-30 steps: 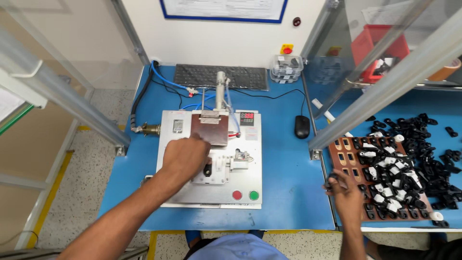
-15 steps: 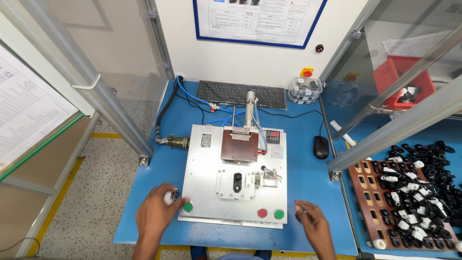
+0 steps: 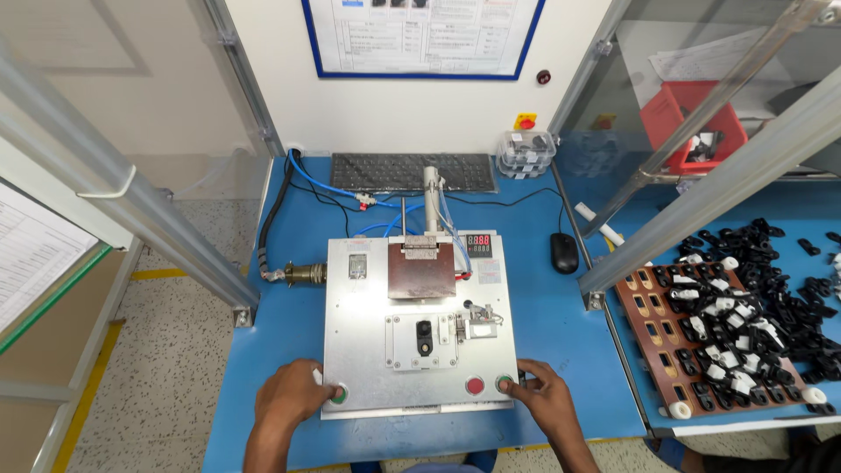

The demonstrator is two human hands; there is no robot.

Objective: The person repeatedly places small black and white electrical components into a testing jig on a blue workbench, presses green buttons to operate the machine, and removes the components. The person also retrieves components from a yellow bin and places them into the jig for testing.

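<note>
At the front edge of the metal fixture plate [image 3: 359, 350], both of my hands sit on the two green start buttons. My left hand [image 3: 293, 398] lies at about 7 o'clock of the plate, fingers loosely curled, thumb tip on the left green button [image 3: 338, 394]; it holds nothing. My right hand [image 3: 545, 398] lies at about 5 o'clock, fingers bent and close together, fingertips touching the right green button [image 3: 505, 383]; it holds nothing either. The red button [image 3: 475, 385] sits just beside the right green one, at its 9 o'clock, and I keep my fingers off it.

To do this step well, I judge that both greens want pressing together and firmly, with both hands kept down at the plate's front edge, well apart from the brown press head [image 3: 421, 270] at 12 o'clock. The small black part [image 3: 424, 332] sits in its nest at the plate's centre, below the head; it looks seated, though I cannot tell how squarely.

Both forearms come in from 6 o'clock, wrists low, palms down, elbows out of view. The tray of black-and-white parts [image 3: 653, 307] lies at 3 o'clock, well apart.
</note>
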